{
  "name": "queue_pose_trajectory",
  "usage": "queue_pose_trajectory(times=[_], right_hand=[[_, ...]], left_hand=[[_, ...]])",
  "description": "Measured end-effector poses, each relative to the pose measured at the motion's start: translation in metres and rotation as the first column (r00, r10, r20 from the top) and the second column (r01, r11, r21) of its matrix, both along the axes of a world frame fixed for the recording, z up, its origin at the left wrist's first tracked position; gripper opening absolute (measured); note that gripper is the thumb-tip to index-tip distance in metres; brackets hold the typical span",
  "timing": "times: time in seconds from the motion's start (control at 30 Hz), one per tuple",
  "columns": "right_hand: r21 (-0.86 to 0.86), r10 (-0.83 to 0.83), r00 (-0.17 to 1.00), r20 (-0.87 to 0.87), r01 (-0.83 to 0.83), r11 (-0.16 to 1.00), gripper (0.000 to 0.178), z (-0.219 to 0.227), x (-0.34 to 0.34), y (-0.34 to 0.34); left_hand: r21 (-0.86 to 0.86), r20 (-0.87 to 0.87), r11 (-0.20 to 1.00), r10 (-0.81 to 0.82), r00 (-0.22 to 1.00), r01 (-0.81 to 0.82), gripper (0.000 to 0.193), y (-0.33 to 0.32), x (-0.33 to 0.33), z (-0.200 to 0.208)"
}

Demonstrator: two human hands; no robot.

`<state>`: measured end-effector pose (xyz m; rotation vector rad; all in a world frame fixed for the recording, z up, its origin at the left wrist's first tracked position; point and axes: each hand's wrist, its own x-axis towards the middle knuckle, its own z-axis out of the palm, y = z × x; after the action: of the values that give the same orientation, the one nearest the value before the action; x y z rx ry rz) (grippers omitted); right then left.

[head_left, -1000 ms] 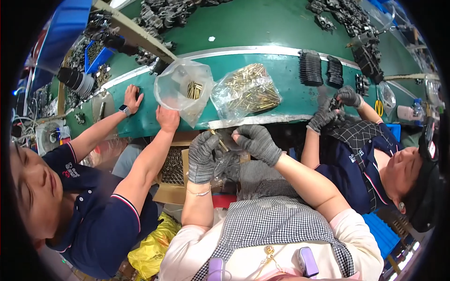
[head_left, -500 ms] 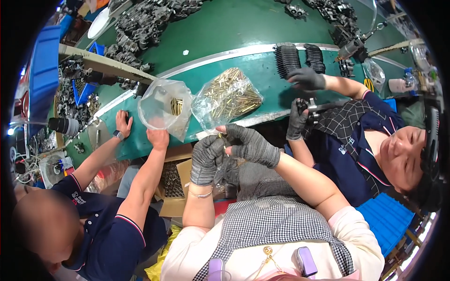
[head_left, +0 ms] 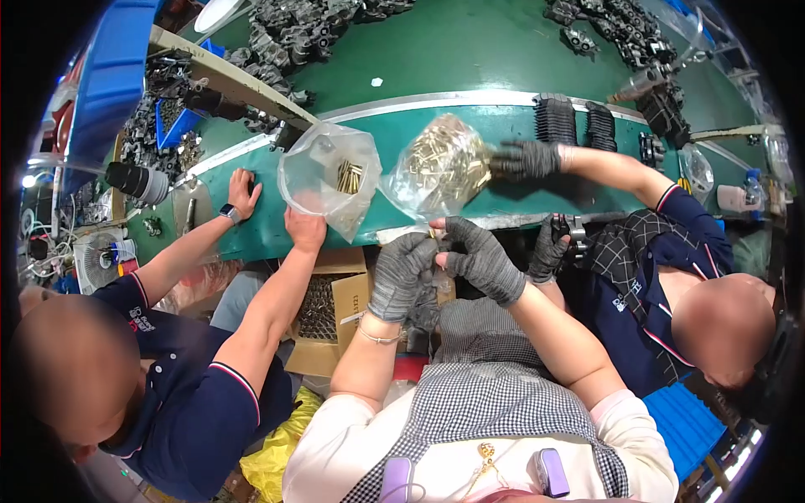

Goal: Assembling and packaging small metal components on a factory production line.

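Since half a second ago, a co-worker's gloved hand point(head_left: 527, 158) reaches the brass-parts bag point(head_left: 443, 163) at centre; left hand point(head_left: 402, 275) and right hand point(head_left: 480, 258) fingers pinch a small part together.

A factory assembly line: green conveyor belt point(head_left: 470, 50), heaped black parts point(head_left: 293, 25).

Clear plastic bag point(head_left: 329, 180), open-mouthed, with a few brass pieces inside, lying at the near edge of the green table point(head_left: 470, 50). Second clear bag point(head_left: 440, 163), full of brass pieces, just to its right along the same edge. Open brown cardboard box point(head_left: 331, 323) with dark contents, below the table edge. Crumpled yellow bag point(head_left: 277, 453), lower down.
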<state>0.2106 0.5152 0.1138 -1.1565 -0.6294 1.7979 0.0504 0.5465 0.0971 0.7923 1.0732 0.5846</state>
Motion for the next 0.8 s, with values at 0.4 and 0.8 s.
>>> queue_pose_trajectory(times=[0.4, 0.8], right_hand=[[-0.536, -0.728, 0.686, -0.011, 0.611, 0.583, 0.002, -0.157, 0.099, 0.034], [-0.454, -0.846, 0.524, -0.098, 0.733, 0.507, 0.007, -0.258, 0.106, -0.006]], left_hand=[[-0.019, 0.114, 0.993, 0.118, 0.986, -0.117, 0.016, -0.009, -0.018, -0.015], [-0.069, 0.074, 0.998, -0.001, 0.997, 0.006, 0.017, -0.014, -0.007, -0.021]])
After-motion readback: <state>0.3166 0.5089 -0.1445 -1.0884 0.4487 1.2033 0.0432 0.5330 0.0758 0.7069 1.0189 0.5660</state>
